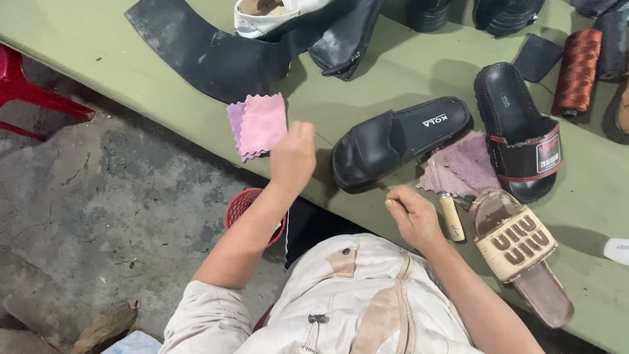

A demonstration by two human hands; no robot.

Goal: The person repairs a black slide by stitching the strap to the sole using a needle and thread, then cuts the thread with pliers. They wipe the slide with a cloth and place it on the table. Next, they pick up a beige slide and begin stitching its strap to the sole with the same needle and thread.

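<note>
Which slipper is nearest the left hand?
The plain black slide lying sideways, just right of the left hand; the red-banded one and the woven one lie farther right.

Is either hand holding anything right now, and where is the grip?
The left hand is raised by the pink cloth; whether it grips anything cannot be told. The right hand is loosely curled, nothing visible in it.

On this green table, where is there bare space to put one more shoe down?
Bare green table lies at far left, beyond the black rubber sheet. A smaller patch lies between the pink cloths and the black slide sandal. The right side is crowded: second black sandal, woven sandal, thread spool.
</note>
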